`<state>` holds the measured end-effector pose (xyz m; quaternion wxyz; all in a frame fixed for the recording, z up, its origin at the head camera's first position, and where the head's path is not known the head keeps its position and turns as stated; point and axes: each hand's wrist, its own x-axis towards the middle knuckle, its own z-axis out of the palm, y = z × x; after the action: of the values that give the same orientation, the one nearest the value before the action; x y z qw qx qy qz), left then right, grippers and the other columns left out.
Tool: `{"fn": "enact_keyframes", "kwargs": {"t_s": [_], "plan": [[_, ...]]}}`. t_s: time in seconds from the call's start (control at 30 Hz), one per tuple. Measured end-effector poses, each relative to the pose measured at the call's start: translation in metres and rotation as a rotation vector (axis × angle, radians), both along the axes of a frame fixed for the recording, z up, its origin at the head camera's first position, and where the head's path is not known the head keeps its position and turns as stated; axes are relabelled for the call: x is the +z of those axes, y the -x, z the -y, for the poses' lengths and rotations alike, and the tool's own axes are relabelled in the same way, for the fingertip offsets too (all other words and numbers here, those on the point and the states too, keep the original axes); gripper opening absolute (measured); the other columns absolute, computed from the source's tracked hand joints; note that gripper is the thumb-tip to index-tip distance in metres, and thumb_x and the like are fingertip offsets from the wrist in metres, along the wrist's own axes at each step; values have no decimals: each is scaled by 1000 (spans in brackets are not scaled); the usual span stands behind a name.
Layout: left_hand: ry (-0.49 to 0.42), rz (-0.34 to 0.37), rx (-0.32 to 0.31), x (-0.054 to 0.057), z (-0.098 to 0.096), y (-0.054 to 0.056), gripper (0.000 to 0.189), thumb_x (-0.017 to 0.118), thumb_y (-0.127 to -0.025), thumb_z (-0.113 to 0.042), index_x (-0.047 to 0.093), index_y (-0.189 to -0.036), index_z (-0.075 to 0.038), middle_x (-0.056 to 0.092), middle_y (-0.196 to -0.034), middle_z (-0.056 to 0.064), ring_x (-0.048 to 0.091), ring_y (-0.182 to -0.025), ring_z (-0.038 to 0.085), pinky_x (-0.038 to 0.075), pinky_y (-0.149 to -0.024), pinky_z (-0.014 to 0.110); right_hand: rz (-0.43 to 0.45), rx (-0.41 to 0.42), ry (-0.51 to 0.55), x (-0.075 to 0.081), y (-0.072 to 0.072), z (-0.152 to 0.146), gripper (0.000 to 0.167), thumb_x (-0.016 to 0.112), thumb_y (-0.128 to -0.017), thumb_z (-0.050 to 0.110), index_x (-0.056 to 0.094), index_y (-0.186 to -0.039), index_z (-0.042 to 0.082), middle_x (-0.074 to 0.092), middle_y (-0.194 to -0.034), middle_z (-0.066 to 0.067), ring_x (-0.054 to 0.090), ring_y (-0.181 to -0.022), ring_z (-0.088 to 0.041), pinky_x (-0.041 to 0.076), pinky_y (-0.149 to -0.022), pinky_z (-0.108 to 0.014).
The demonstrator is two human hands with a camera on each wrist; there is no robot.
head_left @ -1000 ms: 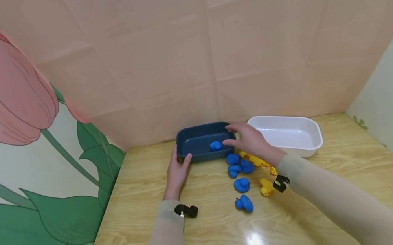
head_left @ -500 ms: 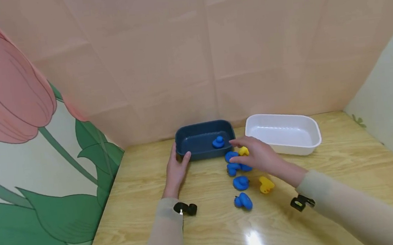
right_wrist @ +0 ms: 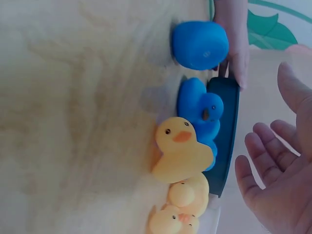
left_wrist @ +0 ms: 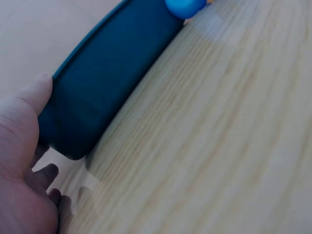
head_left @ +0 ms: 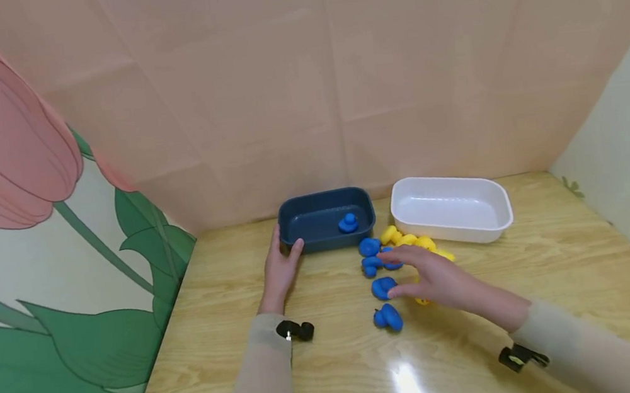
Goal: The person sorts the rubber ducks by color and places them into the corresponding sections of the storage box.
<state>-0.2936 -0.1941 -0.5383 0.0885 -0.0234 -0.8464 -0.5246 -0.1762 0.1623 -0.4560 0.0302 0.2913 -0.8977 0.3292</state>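
My left hand (head_left: 280, 271) holds the left front corner of a dark blue tub (head_left: 325, 244), its thumb against the front wall and its fingers along the side. One blue rubber duck (head_left: 348, 223) sits inside that tub, towards the right. My right hand (head_left: 442, 278) hovers with thumb and fingers spread and nothing between them. Just beyond its thumb tip lies another blue duck (head_left: 382, 287). In the right wrist view a yellow duck (right_wrist: 183, 158) stands among blue ones, apart from the hand's loose fingers. The hand partly hides some yellow ducks in the head view.
A white tub (head_left: 455, 232) stands to the right of the dark one, with several yellow ducks (head_left: 425, 243) bunched before it. Several blue ducks trail towards me, the nearest one (head_left: 389, 318) at the front. A cloth backdrop (head_left: 283, 98) rises behind the tubs.
My right hand has drawn back from above the dark tub, down and to the right over the ducks. The duck in the tub has tipped upright. My left hand has kept its hold.
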Motion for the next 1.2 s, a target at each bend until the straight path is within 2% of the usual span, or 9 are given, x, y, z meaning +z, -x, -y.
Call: {"fn": "enact_keyframes", "kwargs": {"t_s": [0.17, 0.3, 0.4, 0.5, 0.67, 1.0, 1.2], "plan": [[3, -2, 1, 1, -1, 0, 98, 67, -106, -63, 22, -178, -16, 26, -181, 7, 28, -165, 32, 25, -132, 54, 21, 21, 5, -4, -13, -4, 72, 90, -92, 45, 67, -154, 15, 70, -145, -1, 67, -126, -25, 56, -106, -59], [1, -9, 3, 2, 0, 0, 94, 68, -108, -58, 22, -178, -17, 27, -181, 7, 29, -165, 33, 26, -132, 54, 68, 46, 15, -8, -23, -4, 71, 91, -92, 43, 67, -153, 15, 70, -144, -1, 65, -127, -28, 56, -105, -60], [-3, -12, 5, 3, 0, 0, 91, 69, -109, -53, 22, -178, -17, 28, -181, 7, 30, -164, 33, 27, -132, 55, 71, 66, 11, -12, -27, -4, 71, 92, -92, 39, 67, -153, 14, 69, -145, -3, 64, -130, -31, 56, -106, -59], [-3, -7, 6, 3, 0, 0, 92, 69, -108, -55, 22, -178, -18, 28, -181, 7, 29, -164, 33, 26, -132, 55, 59, 82, -2, -17, -30, -3, 72, 92, -92, 40, 66, -154, 14, 69, -147, -3, 65, -131, -31, 58, -105, -57], [-1, 5, 3, 2, 0, 0, 98, 67, -105, -65, 22, -178, -18, 27, -181, 7, 28, -165, 33, 26, -132, 56, 88, 115, 1, -22, -33, -4, 73, 91, -93, 39, 63, -157, 14, 69, -144, -4, 69, -122, -27, 60, -101, -50], [-13, -1, 5, 2, -1, 0, 95, 67, -106, -63, 22, -179, -20, 27, -181, 6, 29, -165, 32, 26, -132, 54, 96, 150, 16, -26, -39, 0, 73, 93, -92, 31, 64, -156, 10, 68, -140, -6, 70, -116, -26, 61, -100, -48], [-14, -1, -4, 2, -1, -2, 96, 67, -106, -63, 22, -179, -21, 26, -181, 6, 27, -165, 33, 26, -132, 55, 157, 129, -33, -33, -39, 3, 72, 91, -94, 37, 64, -156, 12, 64, -147, -4, 67, -123, -23, 58, -106, -49]]}}
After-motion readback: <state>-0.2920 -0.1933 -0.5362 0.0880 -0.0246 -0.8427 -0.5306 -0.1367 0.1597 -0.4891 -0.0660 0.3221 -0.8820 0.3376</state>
